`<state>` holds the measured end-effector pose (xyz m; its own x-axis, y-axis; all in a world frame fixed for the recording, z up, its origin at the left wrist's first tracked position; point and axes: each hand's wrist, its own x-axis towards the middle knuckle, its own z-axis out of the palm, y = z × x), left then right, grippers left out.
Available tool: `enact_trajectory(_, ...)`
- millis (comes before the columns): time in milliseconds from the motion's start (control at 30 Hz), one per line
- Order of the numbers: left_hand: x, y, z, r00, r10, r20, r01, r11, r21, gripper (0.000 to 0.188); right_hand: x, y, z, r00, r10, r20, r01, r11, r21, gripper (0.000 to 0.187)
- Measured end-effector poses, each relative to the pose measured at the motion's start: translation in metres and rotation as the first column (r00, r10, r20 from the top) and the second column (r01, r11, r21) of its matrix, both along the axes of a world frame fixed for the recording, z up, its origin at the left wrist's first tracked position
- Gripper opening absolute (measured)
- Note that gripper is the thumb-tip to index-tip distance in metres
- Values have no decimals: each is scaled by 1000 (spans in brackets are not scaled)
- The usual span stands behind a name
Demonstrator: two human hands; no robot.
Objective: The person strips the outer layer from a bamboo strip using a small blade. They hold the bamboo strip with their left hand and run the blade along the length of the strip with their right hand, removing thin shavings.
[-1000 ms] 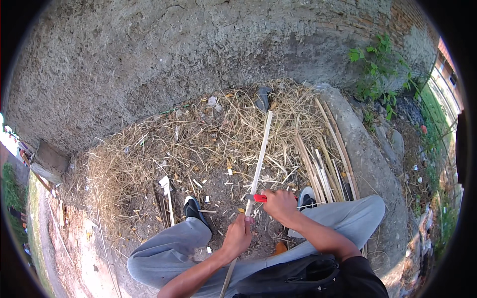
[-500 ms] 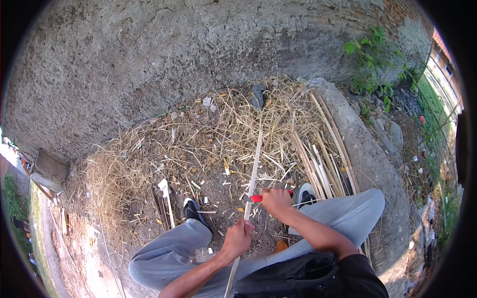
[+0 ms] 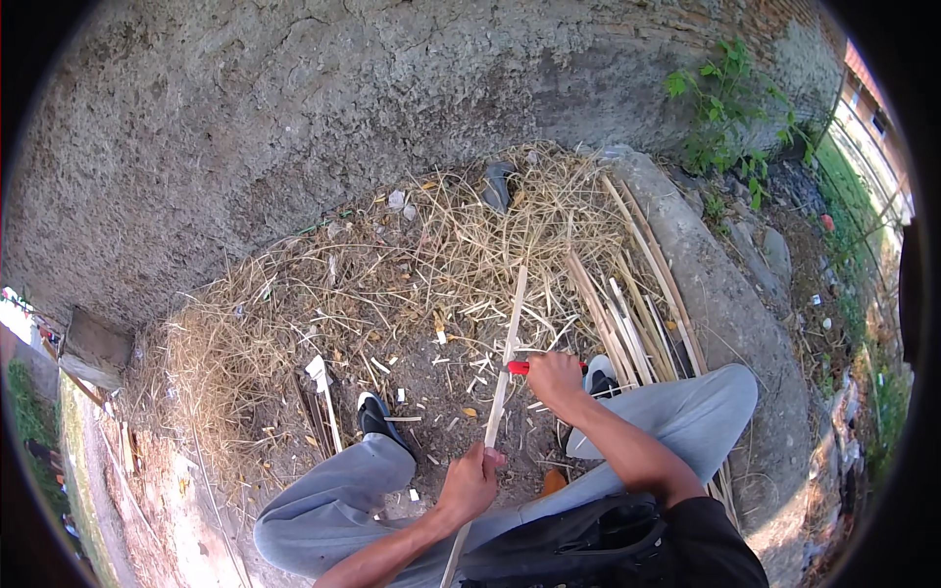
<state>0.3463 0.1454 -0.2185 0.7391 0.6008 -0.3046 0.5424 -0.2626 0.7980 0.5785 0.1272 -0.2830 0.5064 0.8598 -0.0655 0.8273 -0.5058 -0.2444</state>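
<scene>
The left hand point(image 3: 470, 482) clamps its fingers on a bamboo strip point(image 3: 507, 348); the right hand point(image 3: 555, 376) grips a red-handled knife point(image 3: 518, 367) against it.

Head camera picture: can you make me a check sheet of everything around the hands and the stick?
Surface: bare dirt ground strewn with chips, beside a rough grey wall.
Job's things: long pale stick, pointing away from the person; red-handled tool laid against it.
Clutter: dry straw pile; bundle of split strips; small stake near the left shoe.
Hands: left hand grips the stick's near part; right hand grips the red-handled tool.
Cables: nothing seen.
Surroundings: concrete kerb, green weeds, stones.
</scene>
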Motion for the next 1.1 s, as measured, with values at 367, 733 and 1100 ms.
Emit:
enact_trajectory(367,-9,-5,21,998,-55,-22,56,998,37,17,13,0,-13,999,-48,3,48,996,79,18)
enact_trajectory(733,-23,-10,39,991,-75,-107,72,997,-28,14,30,-2,-23,991,-129,-22,131,987,89,10)
enact_trajectory(1100,-52,-16,48,978,-82,-194,79,997,-26,15,30,0,-20,994,-93,-52,94,995,31,18)
